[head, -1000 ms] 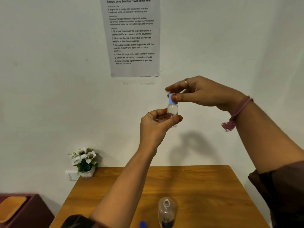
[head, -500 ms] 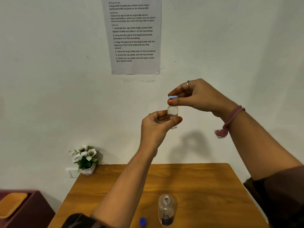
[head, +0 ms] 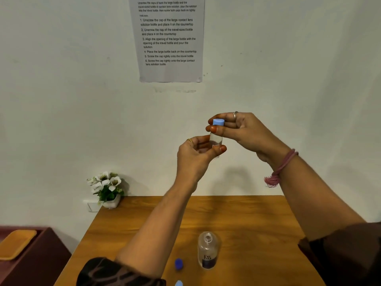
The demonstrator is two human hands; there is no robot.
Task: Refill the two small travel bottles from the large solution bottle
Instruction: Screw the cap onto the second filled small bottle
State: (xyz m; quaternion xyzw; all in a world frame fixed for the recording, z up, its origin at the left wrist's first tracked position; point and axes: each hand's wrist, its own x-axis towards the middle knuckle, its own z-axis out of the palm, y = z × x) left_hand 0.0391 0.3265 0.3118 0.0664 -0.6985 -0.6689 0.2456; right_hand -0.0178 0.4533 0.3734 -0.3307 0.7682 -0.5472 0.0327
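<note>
While your left hand (head: pixel 198 155) grips the travel bottle (head: pixel 215 141) mid-frame, your right hand (head: pixel 233 126) now pinches its cap (head: pixel 218 122) from a turned grip: capping underway.

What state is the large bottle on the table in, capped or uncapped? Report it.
Uncapped. The large solution bottle stands upright with its neck bare and open; a dark blue cap lies beside it on the table.

small clear travel bottle (head: pixel 215 139) upright, light-blue cap (head: pixel 218 122), large uncapped bottle (head: pixel 207 250) on table

Looks like a plain room at home: wooden desk (head: pixel 247 219) against a white wall (head: pixel 61 100), potted flowers (head: pixel 106 187), taped-up instruction sheet (head: pixel 171 42).
</note>
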